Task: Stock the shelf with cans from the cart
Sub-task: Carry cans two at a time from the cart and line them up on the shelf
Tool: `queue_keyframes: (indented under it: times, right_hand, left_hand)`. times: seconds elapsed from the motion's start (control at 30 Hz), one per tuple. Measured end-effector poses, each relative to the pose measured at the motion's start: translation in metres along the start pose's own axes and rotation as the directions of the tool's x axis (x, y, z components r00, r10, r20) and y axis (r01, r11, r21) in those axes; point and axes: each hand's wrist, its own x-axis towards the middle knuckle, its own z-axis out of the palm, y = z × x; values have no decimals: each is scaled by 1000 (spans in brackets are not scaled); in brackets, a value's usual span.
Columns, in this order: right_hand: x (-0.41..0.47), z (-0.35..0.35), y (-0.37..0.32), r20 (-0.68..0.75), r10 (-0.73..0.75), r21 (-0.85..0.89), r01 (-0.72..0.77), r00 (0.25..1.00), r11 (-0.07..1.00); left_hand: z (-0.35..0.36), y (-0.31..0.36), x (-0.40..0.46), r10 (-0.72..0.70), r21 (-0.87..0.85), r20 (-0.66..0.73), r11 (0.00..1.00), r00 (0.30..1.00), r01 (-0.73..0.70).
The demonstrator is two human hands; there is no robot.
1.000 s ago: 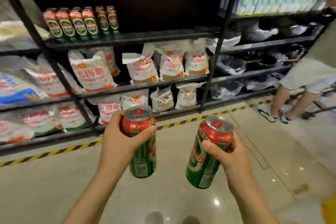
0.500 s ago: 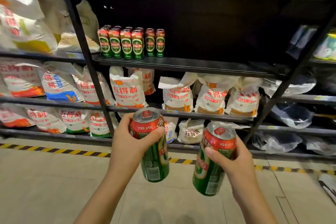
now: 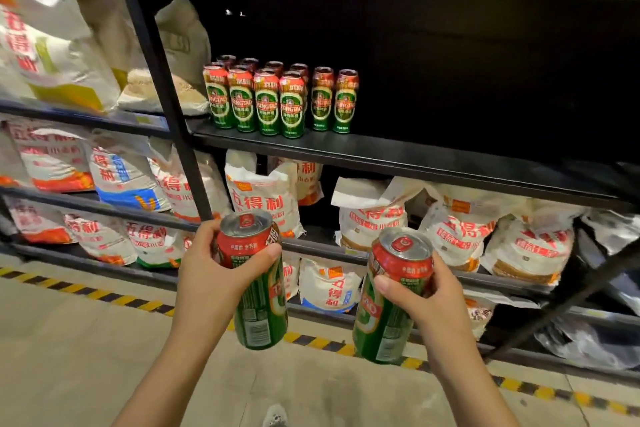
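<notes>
**Two cans in hand, shelf up and ahead**

Your left hand (image 3: 214,274) wraps around a tall green-and-red metal beer can (image 3: 258,284), fingers curled across its upper red band, thumb on the near side. Your right hand (image 3: 420,298) grips a second green-and-red beer can (image 3: 389,298) the same way. Both cans are held roughly upright, long axis near vertical with the tops tipped slightly towards you, side by side and apart, over the pale tiled floor (image 3: 69,340) with its yellow-and-black hazard stripe (image 3: 104,295).

The target, the black metal shelf board (image 3: 398,158), lies above and beyond both hands. A block of matching cans (image 3: 277,100) already stands upright at its left end; the bare run of board is to their right, so your right hand looks the nearer one to that gap. The slanted black upright post (image 3: 162,80) stands left of the block, out of the direct path.

Below, white flour bags with red lettering (image 3: 263,201) fill the lower shelves.
</notes>
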Motion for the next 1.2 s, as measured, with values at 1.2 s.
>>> queue_keyframes:
  times: [1.2]
  right_hand:
    - [429, 53, -30, 16, -252, -90, 252, 968, 964]
  left_hand:
    - [206, 15, 377, 144, 75, 133, 985, 981, -155]
